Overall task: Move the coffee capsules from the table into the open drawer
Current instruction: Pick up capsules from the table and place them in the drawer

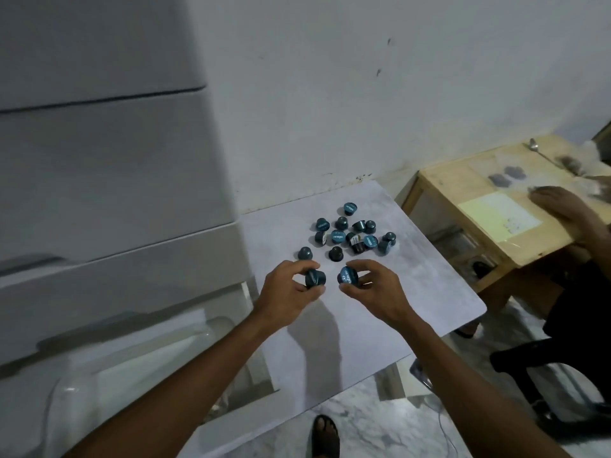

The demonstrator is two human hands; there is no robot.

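Note:
Several dark teal coffee capsules lie in a loose heap on the pale marble-patterned table. My left hand pinches one capsule just above the table, in front of the heap. My right hand pinches another capsule with its printed lid facing left. The two hands are close together, a little apart. The open drawer of the white plastic cabinet is at the lower left, beside the table; its inside is blurred.
The white drawer cabinet rises along the left. A wooden table at the right holds papers, a spoon and more capsules; another person's hand rests on it. My sandalled foot is on the marble floor below.

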